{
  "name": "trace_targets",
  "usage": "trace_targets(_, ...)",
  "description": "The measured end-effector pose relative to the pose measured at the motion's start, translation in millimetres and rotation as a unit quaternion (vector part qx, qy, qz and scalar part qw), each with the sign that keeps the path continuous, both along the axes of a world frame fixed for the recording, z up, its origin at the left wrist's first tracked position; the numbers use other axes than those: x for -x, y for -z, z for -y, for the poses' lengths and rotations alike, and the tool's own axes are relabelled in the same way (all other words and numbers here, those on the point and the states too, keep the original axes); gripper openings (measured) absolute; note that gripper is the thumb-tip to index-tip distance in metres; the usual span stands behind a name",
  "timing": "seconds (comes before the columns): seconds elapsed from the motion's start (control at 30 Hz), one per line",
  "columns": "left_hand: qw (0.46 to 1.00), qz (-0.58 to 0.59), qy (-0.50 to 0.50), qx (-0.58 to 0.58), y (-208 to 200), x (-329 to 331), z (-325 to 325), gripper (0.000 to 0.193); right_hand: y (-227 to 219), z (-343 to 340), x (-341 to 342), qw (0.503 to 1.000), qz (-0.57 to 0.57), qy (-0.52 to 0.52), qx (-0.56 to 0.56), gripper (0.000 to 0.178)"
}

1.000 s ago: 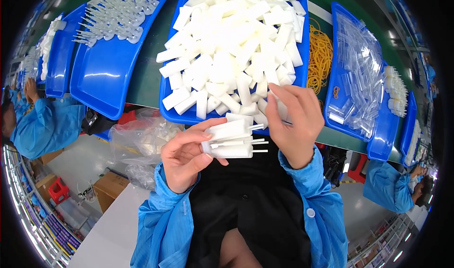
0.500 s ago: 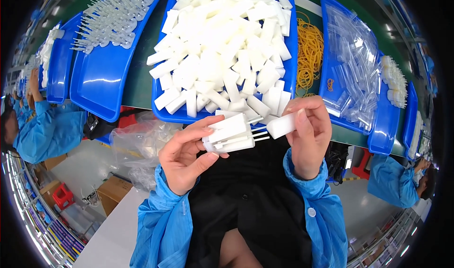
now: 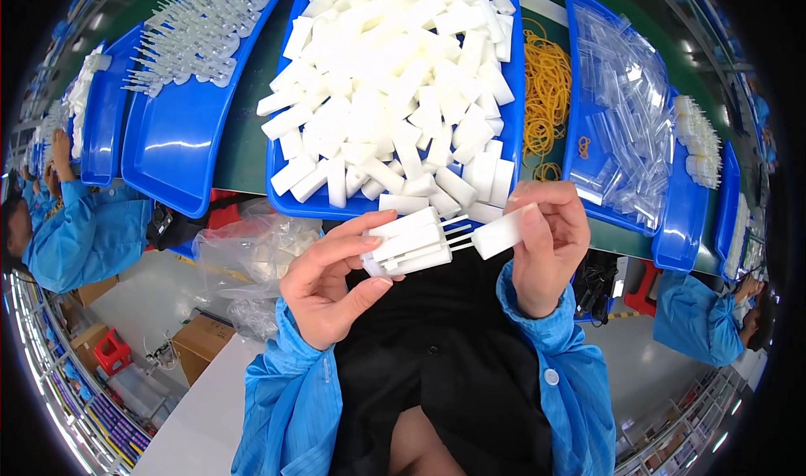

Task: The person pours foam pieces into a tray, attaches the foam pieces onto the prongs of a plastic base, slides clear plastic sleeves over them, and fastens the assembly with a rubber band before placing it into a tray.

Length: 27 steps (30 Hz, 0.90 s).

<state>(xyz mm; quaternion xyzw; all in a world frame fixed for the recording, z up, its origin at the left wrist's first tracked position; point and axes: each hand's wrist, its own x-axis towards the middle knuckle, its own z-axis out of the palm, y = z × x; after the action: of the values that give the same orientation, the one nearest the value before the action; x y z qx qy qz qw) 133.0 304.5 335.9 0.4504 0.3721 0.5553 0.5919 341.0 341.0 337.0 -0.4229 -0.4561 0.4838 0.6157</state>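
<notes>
Green table (image 3: 243,153) with blue trays (image 3: 180,153), workshop | left hand (image 3: 332,287) closed on stack of white blocks (image 3: 407,245) below table's near edge | right hand (image 3: 550,245) pinches one white block (image 3: 501,234) beside stack.

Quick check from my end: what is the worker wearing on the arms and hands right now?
Both forearms are in bright blue smock sleeves with gathered cuffs; the right sleeve carries a small white snap button. The left hand and right hand are bare: no gloves, rings or watch visible.
</notes>
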Motion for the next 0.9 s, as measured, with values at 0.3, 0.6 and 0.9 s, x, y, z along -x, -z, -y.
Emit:
trace_targets(0.3,1.000,-0.006,-0.010,0.000,0.0,1.9,0.8,0.037,-6.1,2.2,-2.3,0.997,-0.027,-0.053,0.042,0.010)
trace_targets(0.6,0.995,-0.097,-0.007,-0.025,-4.1,2.4,-1.3,0.037,-6.7,-2.0,-1.8,0.985,0.118,-0.123,-0.025,0.010)
trace_targets(0.9,0.982,-0.176,-0.014,-0.066,-6.0,4.7,-0.6,0.040,-12.1,-5.3,3.5,0.991,0.102,-0.081,-0.010,0.010)
